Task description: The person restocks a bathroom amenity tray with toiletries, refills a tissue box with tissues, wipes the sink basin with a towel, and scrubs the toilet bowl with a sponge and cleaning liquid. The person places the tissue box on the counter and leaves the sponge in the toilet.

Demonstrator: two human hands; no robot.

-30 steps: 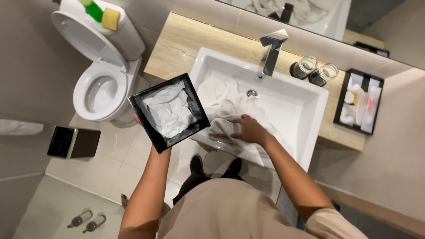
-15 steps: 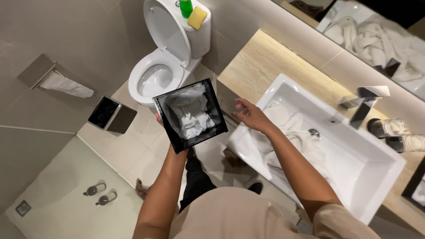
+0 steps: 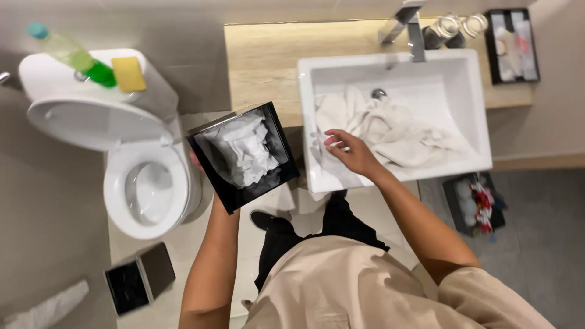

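Note:
My left hand is mostly hidden behind a square black bin that it holds up at its left side; the bin is lined with clear plastic and holds crumpled white tissue. My right hand hovers over the front left part of a white rectangular sink, fingers loosely apart and holding nothing. White towels lie bunched in the basin just beyond its fingertips.
A white toilet with raised lid stands at left, a green bottle and yellow sponge on its tank. A small black box sits on the floor. Wooden counter, faucet, black tray, second bin.
My head has turned, so the sink is now at upper right. My right hand has come off the towels and now hovers at the basin's front left. The bin stays held.

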